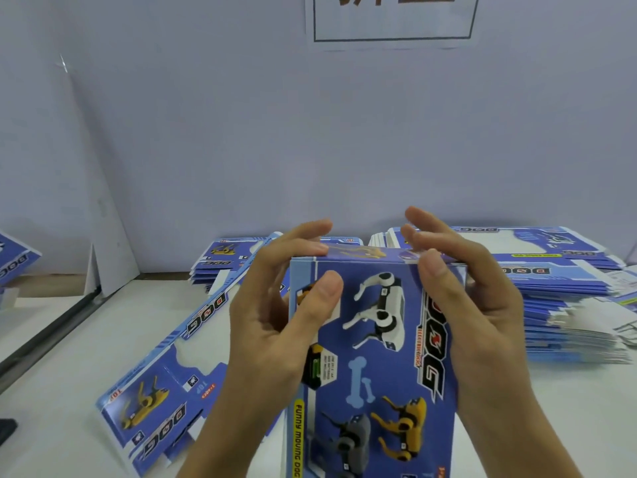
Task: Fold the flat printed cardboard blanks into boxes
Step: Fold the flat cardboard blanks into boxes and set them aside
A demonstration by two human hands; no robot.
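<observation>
Holding an almost formed box (372,346) upright above the desk (62,401), left hand (275,326) gripping its left wall with thumb on the printed face, right hand (472,315) clasping the right edge, fingers of both reaching over the top flap. Likely to buckle or spring open if squeezed unevenly. Flat blanks (565,305) stacked right of the box, more lying left.

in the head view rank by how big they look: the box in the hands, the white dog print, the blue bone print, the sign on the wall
1. box, though it is nearest the camera
2. sign, cut off by the top edge, so unsure
3. white dog print
4. blue bone print
</observation>
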